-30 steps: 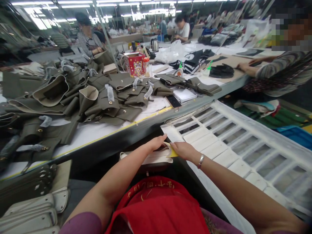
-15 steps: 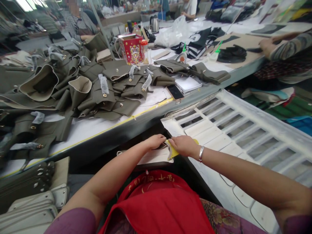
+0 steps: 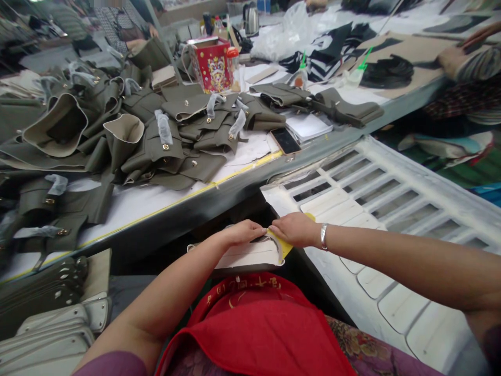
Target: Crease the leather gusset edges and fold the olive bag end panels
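A leather bag piece (image 3: 250, 254), cream inside with a dark olive outer edge, lies across my lap under the table edge. My left hand (image 3: 246, 231) is closed on its upper edge, fingertips pinching near the right end. My right hand (image 3: 296, 228) is closed around a flat yellow piece (image 3: 287, 247), whose curved edge lies against the right end of the bag piece. The fingertips of both hands nearly meet there. My right palm and fingers hide much of the yellow piece, so its exact kind cannot be told.
Olive bag parts (image 3: 152, 141) with wrapped buckles heap on the table at left. A phone (image 3: 285, 141) lies near its edge. At right stands a white slatted rack (image 3: 352, 172) holding cream panels. More panels (image 3: 58, 329) stack at lower left. A co-worker's hand (image 3: 452, 60) is at far right.
My right hand and the yellow piece have shifted slightly, and the bag piece's right end now shows a rounder curve. The camera view has tilted slightly downward.
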Demonstrator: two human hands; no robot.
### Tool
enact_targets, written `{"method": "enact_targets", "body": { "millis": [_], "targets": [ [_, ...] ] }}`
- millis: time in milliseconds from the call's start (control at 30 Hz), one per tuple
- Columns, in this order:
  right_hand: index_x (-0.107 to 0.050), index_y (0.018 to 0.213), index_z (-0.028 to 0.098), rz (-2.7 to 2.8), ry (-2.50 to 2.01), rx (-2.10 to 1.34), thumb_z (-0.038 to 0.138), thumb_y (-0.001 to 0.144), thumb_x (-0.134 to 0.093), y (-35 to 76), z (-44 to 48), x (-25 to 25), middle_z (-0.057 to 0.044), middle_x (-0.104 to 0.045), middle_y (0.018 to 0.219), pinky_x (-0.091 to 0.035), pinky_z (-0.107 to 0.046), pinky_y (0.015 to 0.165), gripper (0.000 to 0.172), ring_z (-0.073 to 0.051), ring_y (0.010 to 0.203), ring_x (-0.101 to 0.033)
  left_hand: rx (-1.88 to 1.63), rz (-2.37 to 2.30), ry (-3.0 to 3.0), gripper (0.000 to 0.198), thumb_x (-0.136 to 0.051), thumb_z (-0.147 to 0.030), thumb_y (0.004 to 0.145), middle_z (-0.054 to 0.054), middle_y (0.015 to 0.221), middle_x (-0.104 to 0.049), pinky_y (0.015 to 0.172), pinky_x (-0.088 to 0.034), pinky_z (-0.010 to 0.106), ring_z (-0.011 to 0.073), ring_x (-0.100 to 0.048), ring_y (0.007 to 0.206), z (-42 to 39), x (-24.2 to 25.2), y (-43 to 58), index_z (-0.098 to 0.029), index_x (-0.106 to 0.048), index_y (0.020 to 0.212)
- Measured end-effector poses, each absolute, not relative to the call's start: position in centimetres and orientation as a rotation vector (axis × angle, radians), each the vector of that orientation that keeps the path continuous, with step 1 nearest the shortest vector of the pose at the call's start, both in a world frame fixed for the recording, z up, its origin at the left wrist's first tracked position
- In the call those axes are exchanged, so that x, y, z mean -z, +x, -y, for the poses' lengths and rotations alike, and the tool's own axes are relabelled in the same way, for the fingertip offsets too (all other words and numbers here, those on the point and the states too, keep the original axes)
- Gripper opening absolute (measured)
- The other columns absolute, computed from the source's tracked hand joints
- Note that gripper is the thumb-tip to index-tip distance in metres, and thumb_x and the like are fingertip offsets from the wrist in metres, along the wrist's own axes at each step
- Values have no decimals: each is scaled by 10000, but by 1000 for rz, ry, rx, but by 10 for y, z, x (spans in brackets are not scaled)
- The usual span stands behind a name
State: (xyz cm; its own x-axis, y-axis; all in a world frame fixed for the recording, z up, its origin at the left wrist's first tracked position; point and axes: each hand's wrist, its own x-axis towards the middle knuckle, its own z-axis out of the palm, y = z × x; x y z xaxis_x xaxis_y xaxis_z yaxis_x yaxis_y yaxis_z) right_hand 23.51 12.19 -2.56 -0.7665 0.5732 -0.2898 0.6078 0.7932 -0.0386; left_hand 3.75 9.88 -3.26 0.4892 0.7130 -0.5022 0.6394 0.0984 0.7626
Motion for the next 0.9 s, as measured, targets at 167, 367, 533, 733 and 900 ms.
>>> {"method": "enact_targets", "body": {
  "millis": [167, 367, 533, 733, 900],
  "targets": [
    [-620, 910, 175, -2711, 836, 208, 413, 966, -220, 222, -131, 23, -101, -683, 812, -346, -297, 622, 469, -221, 728, -631, -89, -1184, 1696, 449, -377, -495, 861, -11, 675, -552, 593, -336, 224, 128, -446, 648, -93, 37, 26, -150, -644, 761],
    [-627, 895, 165, -2741, 638, 229, 396, 968, -224, 203, -143, 20, -106, -681, 833, -352, -296, 635, 470, -212, 733, -633, -67, -1132, 1805, 458, -349, -477, 885, 23, 811, -662, 631, -388, 224, 155, -540, 711, -91, 36, 7, -165, -684, 890],
    [-641, 898, 164, -2799, 480, 200, 416, 967, -213, 176, -148, 19, -101, -690, 826, -361, -294, 647, 502, -202, 734, -634, -28, -1147, 1865, 429, -357, -434, 892, 51, 1034, -677, 792, -435, 255, 188, -597, 876, -87, 27, -7, -168, -659, 1042],
    [-667, 896, 190, -2812, 380, 40, 463, 946, -248, 151, -167, -11, -84, -702, 861, -363, -293, 637, 503, -204, 794, -635, -105, -1384, 1874, 553, -383, -456, 884, 108, 1347, -503, 1007, -364, 351, 251, -497, 1196, -52, 5, -24, -151, -428, 1342],
    [-673, 863, 153, -2688, 874, -88, 481, 951, -219, 220, -174, -38, -124, -696, 843, -369, -310, 677, 566, -219, 799, -632, 2, -1415, 2133, 926, -606, -614, 693, 174, 1451, -343, 1084, -266, 416, 309, -345, 1322, -34, 3, 7, -101, -303, 1402]
  ]
}}
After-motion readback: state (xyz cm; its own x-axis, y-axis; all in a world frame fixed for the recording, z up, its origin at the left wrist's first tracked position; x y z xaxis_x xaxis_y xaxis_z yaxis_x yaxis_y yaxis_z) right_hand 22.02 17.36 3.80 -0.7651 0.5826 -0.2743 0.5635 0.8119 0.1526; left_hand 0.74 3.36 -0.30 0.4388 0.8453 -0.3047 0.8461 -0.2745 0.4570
